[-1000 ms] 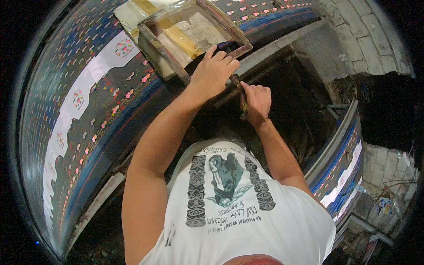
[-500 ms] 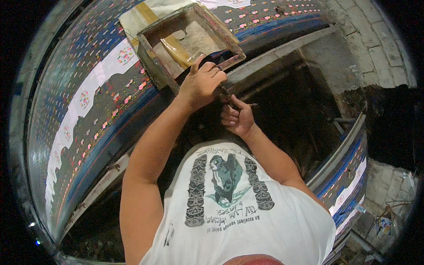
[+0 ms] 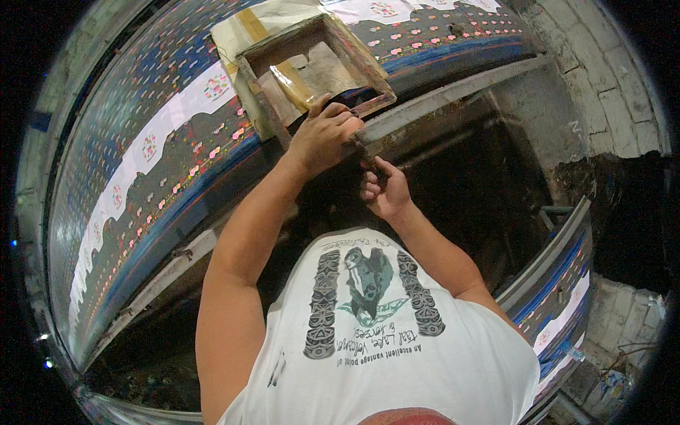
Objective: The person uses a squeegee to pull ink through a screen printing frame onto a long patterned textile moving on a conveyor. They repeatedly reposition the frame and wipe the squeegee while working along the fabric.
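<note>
A shallow wooden screen-printing frame (image 3: 356,57) lies at the table's near edge, tilted in view, with brown tape (image 3: 292,81) inside it. My left hand (image 3: 322,138) is closed over its near side, fingers bent over the wood and thumb side to the right. Just below, a small dark piece (image 3: 363,150) hangs under the left hand, too dim to name. My right hand (image 3: 388,193) is closed beside that piece, fingers curled and thumb up; whatever they hold is hidden.
Printed white cloth strips (image 3: 191,88) run along the long patterned table (image 3: 142,170). A metal rail (image 3: 453,95) borders it. Beneath my hands lies a dark gap (image 3: 453,184). A second patterned table (image 3: 559,312) stands at right, near a block wall (image 3: 602,85).
The frame and table sit slightly lower and further right in view. My right hand has shifted a little, and the dark rod end beside its thumb no longer shows. The left hand keeps its place on the frame.
</note>
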The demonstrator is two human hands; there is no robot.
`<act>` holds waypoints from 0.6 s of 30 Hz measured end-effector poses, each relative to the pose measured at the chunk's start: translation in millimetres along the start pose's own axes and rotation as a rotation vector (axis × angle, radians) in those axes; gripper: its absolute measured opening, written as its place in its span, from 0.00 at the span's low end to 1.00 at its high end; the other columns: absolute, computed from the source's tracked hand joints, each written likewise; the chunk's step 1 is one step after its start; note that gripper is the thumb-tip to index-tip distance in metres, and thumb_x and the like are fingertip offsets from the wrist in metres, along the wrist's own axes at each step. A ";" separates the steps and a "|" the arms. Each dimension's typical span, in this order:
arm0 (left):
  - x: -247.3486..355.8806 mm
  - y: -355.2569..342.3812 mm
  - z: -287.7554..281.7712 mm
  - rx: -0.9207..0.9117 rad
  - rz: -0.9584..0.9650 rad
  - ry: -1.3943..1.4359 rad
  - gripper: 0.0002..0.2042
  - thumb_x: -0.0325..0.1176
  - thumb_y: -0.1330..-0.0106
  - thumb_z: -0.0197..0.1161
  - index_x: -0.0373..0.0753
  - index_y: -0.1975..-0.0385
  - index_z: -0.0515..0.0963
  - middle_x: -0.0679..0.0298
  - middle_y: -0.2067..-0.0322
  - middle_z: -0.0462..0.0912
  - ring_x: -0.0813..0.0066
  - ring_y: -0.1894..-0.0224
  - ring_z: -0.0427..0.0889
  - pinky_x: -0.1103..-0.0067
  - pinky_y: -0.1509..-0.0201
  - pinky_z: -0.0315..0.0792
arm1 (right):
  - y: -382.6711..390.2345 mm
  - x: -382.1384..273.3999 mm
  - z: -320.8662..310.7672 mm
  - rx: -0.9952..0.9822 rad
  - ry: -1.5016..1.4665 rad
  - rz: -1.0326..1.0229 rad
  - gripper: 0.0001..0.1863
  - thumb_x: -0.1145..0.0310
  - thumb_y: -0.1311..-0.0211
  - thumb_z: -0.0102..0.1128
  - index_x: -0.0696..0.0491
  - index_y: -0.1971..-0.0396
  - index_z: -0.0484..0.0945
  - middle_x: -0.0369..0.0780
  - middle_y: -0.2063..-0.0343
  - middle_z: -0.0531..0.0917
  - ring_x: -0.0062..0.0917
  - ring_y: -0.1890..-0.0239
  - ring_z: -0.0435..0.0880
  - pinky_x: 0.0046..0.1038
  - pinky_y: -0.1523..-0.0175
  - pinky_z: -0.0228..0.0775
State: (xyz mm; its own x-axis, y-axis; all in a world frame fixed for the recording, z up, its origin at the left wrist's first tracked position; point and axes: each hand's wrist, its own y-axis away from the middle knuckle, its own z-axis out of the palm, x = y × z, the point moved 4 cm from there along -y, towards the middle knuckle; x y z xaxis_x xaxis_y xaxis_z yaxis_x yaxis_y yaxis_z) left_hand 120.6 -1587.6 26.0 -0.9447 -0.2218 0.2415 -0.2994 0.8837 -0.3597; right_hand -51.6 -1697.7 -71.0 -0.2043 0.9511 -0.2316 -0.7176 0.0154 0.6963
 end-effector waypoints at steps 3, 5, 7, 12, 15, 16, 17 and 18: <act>0.2 0.8 -0.8 0.007 0.013 0.016 0.17 0.33 0.36 0.71 0.46 0.46 0.85 0.65 0.49 0.90 0.60 0.32 0.82 0.57 0.14 0.61 | -11.8 2.8 -4.0 0.045 0.055 -0.028 0.14 0.51 0.14 0.57 0.47 0.54 0.80 0.32 0.76 0.76 0.23 0.77 0.72 0.29 0.69 0.65; -1.5 2.3 2.2 0.029 0.028 0.028 0.16 0.35 0.35 0.72 0.47 0.47 0.85 0.65 0.50 0.90 0.60 0.34 0.82 0.57 0.15 0.62 | -22.5 4.5 -21.6 0.033 0.047 -0.031 0.15 0.51 0.14 0.55 0.46 0.56 0.78 0.33 0.76 0.77 0.24 0.77 0.74 0.31 0.69 0.65; -3.0 1.8 6.9 0.049 0.038 0.051 0.15 0.41 0.34 0.74 0.48 0.49 0.83 0.66 0.52 0.89 0.60 0.35 0.82 0.56 0.15 0.60 | -30.3 -0.4 -46.0 -0.038 -0.049 0.005 0.16 0.50 0.13 0.52 0.46 0.56 0.78 0.33 0.76 0.77 0.24 0.77 0.74 0.30 0.69 0.64; -5.2 1.4 7.7 0.121 0.051 0.136 0.15 0.35 0.36 0.72 0.47 0.49 0.84 0.64 0.53 0.90 0.57 0.37 0.83 0.58 0.19 0.64 | 8.4 -14.0 -40.3 0.188 0.754 -0.563 0.08 0.65 0.22 0.73 0.52 0.58 0.86 0.36 0.74 0.83 0.22 0.75 0.80 0.32 0.68 0.75; -7.3 2.3 10.8 0.115 0.057 0.164 0.15 0.33 0.37 0.71 0.45 0.50 0.84 0.62 0.54 0.90 0.55 0.38 0.83 0.59 0.22 0.67 | 40.2 -30.3 8.5 0.115 1.372 -1.273 0.07 0.70 0.25 0.75 0.56 0.54 0.89 0.42 0.70 0.89 0.29 0.72 0.87 0.34 0.68 0.76; -10.0 1.8 10.7 0.109 0.063 0.164 0.15 0.33 0.37 0.71 0.45 0.50 0.85 0.62 0.54 0.90 0.55 0.38 0.83 0.59 0.23 0.68 | 46.2 -35.8 18.3 0.115 1.541 -1.400 0.07 0.74 0.27 0.76 0.59 0.55 0.89 0.46 0.61 0.94 0.32 0.62 0.93 0.36 0.57 0.82; -10.1 1.0 9.0 0.109 0.057 0.171 0.15 0.33 0.37 0.70 0.44 0.51 0.84 0.61 0.54 0.90 0.55 0.38 0.83 0.59 0.24 0.68 | 54.4 -38.0 31.7 0.096 1.636 -1.508 0.07 0.75 0.30 0.76 0.59 0.55 0.89 0.45 0.62 0.93 0.34 0.62 0.93 0.37 0.56 0.81; -9.2 1.4 7.5 0.110 0.050 0.177 0.15 0.34 0.37 0.70 0.44 0.51 0.84 0.61 0.54 0.90 0.54 0.39 0.83 0.58 0.24 0.68 | 63.6 -39.8 45.9 0.074 1.730 -1.616 0.08 0.76 0.32 0.77 0.58 0.55 0.90 0.45 0.63 0.93 0.35 0.62 0.93 0.38 0.56 0.81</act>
State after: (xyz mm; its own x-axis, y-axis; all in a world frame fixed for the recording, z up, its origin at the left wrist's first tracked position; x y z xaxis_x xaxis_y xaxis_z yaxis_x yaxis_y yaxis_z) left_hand 127.8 -1587.3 16.5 -0.9235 -0.0940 0.3719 -0.2743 0.8395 -0.4691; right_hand -58.5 -1720.4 13.7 0.0957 -0.8545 -0.5105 -0.8035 0.2365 -0.5464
